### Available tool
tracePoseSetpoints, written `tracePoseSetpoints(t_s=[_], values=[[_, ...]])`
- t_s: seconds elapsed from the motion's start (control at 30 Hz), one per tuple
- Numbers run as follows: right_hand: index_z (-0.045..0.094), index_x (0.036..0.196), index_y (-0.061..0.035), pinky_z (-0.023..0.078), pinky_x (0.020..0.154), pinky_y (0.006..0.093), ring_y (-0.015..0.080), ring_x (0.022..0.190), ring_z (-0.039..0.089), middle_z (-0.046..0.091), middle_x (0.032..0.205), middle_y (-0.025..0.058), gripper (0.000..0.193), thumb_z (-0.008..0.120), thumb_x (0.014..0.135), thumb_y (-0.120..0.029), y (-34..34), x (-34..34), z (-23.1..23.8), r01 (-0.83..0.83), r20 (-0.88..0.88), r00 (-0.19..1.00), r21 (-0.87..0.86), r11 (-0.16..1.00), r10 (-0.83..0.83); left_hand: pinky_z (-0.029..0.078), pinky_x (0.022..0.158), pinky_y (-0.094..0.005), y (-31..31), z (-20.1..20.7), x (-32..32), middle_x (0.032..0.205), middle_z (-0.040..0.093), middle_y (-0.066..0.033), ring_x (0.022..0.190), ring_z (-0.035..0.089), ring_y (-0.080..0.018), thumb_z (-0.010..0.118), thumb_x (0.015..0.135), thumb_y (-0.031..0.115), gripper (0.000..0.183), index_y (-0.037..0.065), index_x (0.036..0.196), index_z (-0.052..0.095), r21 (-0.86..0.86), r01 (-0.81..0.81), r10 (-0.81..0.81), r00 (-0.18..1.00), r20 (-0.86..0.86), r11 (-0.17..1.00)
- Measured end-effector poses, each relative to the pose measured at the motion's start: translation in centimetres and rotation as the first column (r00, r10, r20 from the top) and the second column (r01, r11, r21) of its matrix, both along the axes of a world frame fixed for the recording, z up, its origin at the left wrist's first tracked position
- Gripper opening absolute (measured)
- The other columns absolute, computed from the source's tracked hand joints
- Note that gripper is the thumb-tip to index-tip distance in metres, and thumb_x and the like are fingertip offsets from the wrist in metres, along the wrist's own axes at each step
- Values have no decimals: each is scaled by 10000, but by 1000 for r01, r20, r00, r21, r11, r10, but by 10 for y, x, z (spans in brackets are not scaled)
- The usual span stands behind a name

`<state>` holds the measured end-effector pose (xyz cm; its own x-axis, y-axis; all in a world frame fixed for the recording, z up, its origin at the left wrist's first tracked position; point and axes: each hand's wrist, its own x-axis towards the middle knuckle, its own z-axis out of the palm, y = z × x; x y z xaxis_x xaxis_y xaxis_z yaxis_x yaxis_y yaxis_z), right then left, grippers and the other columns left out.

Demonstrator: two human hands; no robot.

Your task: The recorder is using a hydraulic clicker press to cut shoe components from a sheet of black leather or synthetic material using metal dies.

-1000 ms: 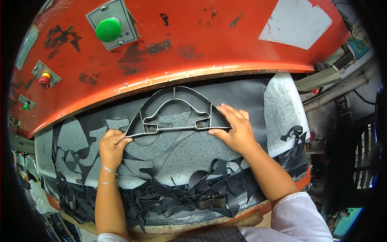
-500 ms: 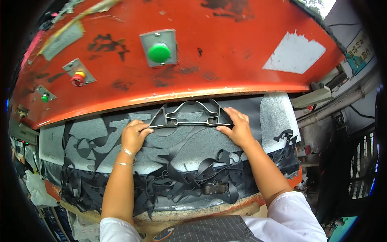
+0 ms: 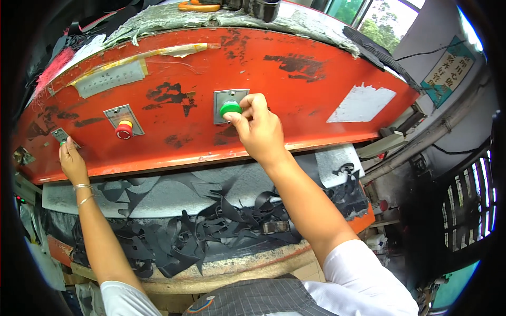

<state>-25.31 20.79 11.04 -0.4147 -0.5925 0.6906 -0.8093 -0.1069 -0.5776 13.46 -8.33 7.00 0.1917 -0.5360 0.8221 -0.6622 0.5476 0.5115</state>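
On the red front of a press machine (image 3: 179, 142), my right hand (image 3: 262, 129) has its thumb and curled fingers around a large green push button (image 3: 230, 108) set in a square metal plate. Farther left, my left hand (image 3: 73, 161) has its fingers closed at a small green button (image 3: 63, 142), which they partly cover. Under the press edge lies a white-grey cutting surface (image 3: 142, 208) with dark sheet material and cut gaps in it. The metal cutting die is out of sight.
A red and yellow emergency stop knob (image 3: 124, 130) sits between my hands. Dark cut strips (image 3: 184, 239) lie heaped along the near edge. On top of the machine are orange-handled scissors (image 3: 198, 7). A pipe (image 3: 437, 126) runs along the right.
Both hands have let go of the metal die and moved up to the machine's front, the left to the small green button, the right to the large one. The view has tilted upward.
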Motion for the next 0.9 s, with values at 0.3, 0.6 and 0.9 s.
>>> tracePoseSetpoints(t_s=[0.3,0.6,0.9], values=[[600,995,-90,502,730,474,354,836,637,648,883,149,379,703,806,-401,157,71,-92,-363,64,900,659,659,432,398,554,-416,259,-75,-38,658,528,-146,587,509,-300,581,896,165,269,15,674,557,568,557,-741,655,148,606],[639,925,-35,527,760,369,281,960,584,606,930,106,392,788,639,-257,257,129,-139,-263,-16,908,758,597,419,511,685,-366,426,-101,-75,847,690,-77,766,628,-275,756,745,230,189,76,852,738,731,569,-905,393,161,377],[641,946,-24,504,795,370,295,905,597,612,914,111,388,778,658,-246,239,81,-124,-409,83,826,770,491,557,515,654,-374,421,-93,-93,746,679,-69,689,633,-279,754,733,221,131,93,757,738,794,495,-898,418,138,353]])
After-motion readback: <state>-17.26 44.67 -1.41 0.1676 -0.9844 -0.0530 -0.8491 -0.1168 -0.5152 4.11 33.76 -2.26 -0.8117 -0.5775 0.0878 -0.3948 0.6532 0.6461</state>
